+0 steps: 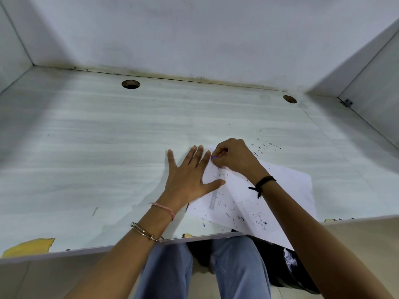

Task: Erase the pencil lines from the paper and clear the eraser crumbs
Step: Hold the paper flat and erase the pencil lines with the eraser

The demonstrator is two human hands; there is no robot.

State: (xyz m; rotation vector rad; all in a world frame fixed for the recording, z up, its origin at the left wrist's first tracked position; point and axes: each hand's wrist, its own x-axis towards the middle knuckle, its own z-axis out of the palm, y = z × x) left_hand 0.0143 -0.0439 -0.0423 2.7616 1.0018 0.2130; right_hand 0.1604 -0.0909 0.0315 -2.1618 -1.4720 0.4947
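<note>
Where crumbs (260, 221) scatter, paper (287, 190) white, creased, overhanging desk (108, 158)

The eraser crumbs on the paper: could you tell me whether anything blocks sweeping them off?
Partly. The left hand lies flat on the paper's left side, and the right forearm crosses above the crumbs.

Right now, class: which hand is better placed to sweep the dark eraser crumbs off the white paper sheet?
Probably the left hand: it lies flat and open on the white paper sheet, near the dark eraser crumbs. The right hand pinches the small purple eraser.
</note>
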